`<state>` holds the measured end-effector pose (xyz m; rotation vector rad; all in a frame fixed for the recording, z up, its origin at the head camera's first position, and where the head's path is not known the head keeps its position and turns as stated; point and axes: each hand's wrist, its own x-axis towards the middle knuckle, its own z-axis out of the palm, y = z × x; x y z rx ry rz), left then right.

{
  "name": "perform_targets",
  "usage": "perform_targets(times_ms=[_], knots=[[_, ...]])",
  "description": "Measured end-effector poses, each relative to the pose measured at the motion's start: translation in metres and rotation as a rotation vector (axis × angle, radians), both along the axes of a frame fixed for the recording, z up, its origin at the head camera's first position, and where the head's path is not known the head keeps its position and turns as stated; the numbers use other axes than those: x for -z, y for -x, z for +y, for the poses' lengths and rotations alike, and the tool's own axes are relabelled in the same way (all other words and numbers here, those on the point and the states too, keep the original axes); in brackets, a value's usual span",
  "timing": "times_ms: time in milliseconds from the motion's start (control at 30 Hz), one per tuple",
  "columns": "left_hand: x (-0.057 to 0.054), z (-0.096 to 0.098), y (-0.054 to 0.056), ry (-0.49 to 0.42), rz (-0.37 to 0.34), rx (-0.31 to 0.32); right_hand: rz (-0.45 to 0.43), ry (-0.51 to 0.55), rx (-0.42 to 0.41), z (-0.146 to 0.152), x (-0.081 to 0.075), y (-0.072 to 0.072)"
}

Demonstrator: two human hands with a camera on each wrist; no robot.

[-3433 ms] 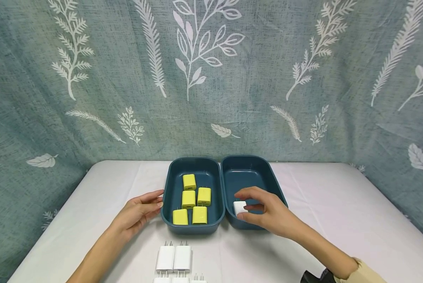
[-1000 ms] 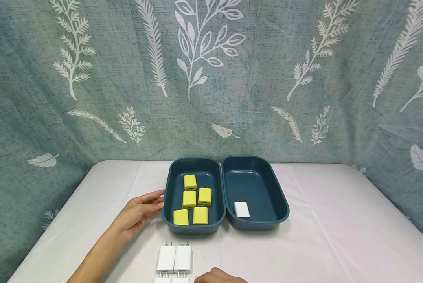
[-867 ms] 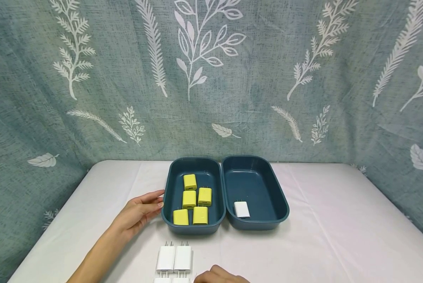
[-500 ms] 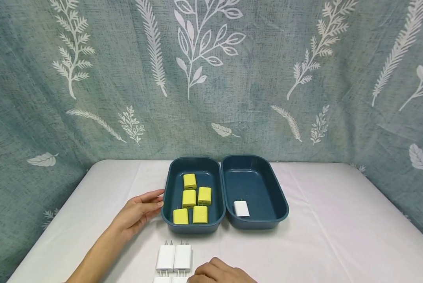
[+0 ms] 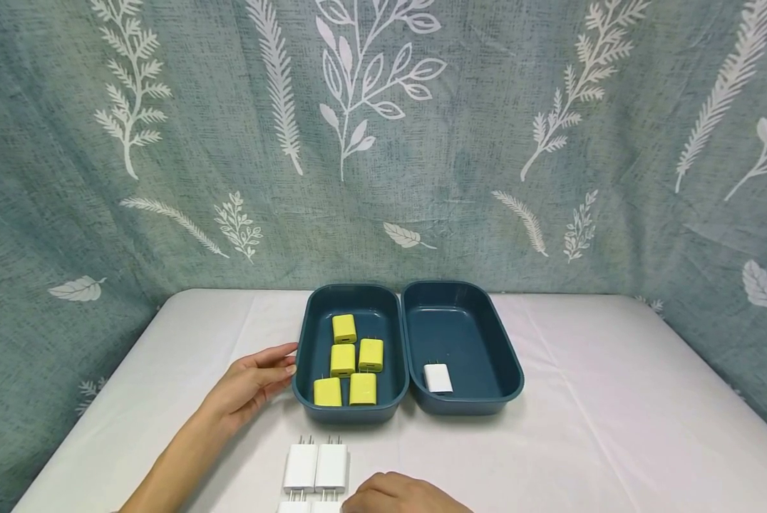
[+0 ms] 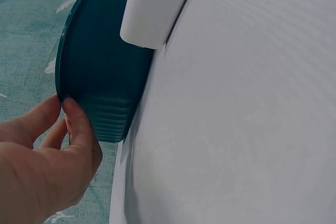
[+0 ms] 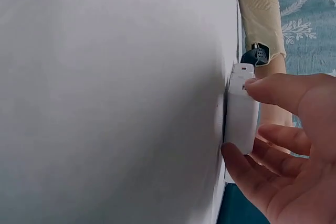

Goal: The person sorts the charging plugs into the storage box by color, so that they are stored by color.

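Note:
In the head view my left hand [image 5: 249, 388] touches the left side of a dark blue tray [image 5: 350, 418]. The left wrist view has its thumb and finger ends right at that tray's rim [image 6: 59, 61], other fingers loosely bent. Several yellow USB wall chargers [image 5: 363, 390] lie inside. At the bottom edge is my right hand [image 5: 405, 493], partly cut off, beside white wall chargers [image 5: 332, 467] on the table. The right wrist view shows its thumb and a finger pinching a white charger [image 7: 240, 121], with another white piece [image 7: 244, 68] behind it.
A second blue tray [image 5: 460, 406] adjoins the first on the right, with one white charger [image 5: 438, 378] inside. White cloth covers the table [image 5: 569, 399]. A leaf-patterned green curtain [image 5: 460, 214] hangs behind. The right wrist view includes a beige sleeve [image 7: 261, 14].
Over the longer span, my right hand has left the white charger in the right tray and moved down to the near chargers. Recently it has shifted only slightly; the left hand stays put.

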<state>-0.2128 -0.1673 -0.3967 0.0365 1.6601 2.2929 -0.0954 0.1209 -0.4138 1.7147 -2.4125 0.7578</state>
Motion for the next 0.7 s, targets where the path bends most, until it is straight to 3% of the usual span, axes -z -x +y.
perform_targets(times_ms=[100,300,500,700], knots=[[0.0,0.0,0.0,-0.007,-0.002,0.001,-0.019,0.024,-0.012,0.0,0.0,0.0],[0.0,0.0,0.0,-0.007,-0.001,0.0,-0.17,0.09,0.006,0.002,-0.004,-0.001],[0.0,0.0,0.0,-0.002,0.0,0.0,-0.239,0.146,-0.018,0.005,-0.009,0.0],[0.001,0.0,0.0,0.008,0.001,-0.001,-0.38,0.108,-0.048,0.014,-0.019,0.005]])
